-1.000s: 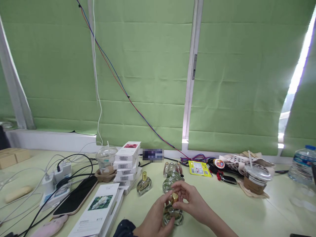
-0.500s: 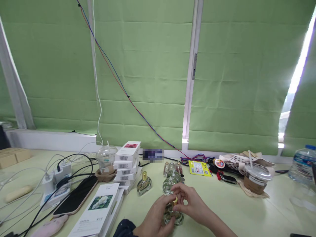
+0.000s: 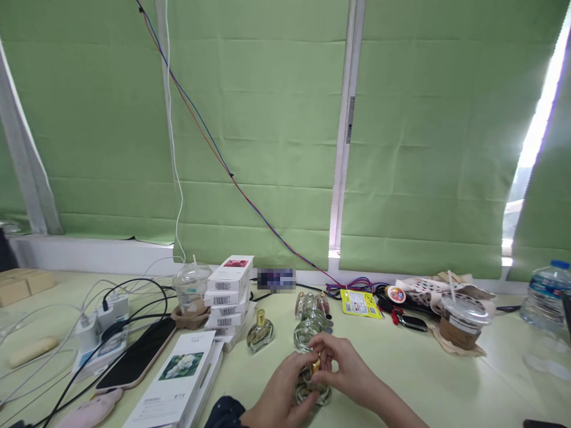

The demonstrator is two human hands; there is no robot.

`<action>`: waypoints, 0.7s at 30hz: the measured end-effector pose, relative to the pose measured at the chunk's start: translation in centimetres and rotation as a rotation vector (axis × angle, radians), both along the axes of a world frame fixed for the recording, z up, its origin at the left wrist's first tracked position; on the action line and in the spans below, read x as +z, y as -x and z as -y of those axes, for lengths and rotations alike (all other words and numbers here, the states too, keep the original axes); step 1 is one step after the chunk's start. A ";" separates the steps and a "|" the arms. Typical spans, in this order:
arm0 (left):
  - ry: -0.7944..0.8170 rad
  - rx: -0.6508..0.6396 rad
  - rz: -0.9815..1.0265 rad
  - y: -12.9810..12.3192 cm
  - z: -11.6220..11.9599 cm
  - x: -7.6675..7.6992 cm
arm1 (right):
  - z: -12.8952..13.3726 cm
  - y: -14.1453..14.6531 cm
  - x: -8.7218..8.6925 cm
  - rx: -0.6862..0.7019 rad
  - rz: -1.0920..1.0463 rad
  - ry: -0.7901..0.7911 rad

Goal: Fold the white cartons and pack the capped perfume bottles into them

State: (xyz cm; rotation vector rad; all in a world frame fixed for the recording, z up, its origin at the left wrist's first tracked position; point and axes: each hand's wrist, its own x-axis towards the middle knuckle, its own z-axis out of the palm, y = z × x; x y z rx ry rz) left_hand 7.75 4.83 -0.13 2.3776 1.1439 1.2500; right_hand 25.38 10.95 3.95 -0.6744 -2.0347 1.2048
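Note:
Low in the centre, my left hand is wrapped round the left side of a glass bottle on the table. The fingers of my right hand pinch the bottle's gold neck from the right. My fingers partly cover the bottle. Just behind it stand several clear round glass bottles in a row. A single glass bottle with a gold top stands upright to the left of my hands.
Stacked white boxes and a flat white box with a flower picture lie left, beside a phone and cables. A yellow packet, a watch, a lidded cup and a water bottle are on the right.

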 end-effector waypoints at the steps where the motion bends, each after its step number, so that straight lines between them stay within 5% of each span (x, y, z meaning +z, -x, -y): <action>1: -0.001 -0.001 0.004 0.0 0.0 0.0 | 0.0 0.0 0.1 -0.002 0.007 -0.009; 11: 0.011 -0.016 0.022 -0.3 0.1 0.6 | 0.0 0.0 -0.1 -0.004 0.004 -0.023; 16: -0.032 0.001 0.012 0.1 -0.2 -0.4 | -0.2 -0.1 -0.2 0.020 -0.022 -0.007; 21: -0.086 0.137 0.001 0.8 -0.5 -1.5 | -2.0 -0.7 -1.1 -0.153 -0.171 -0.040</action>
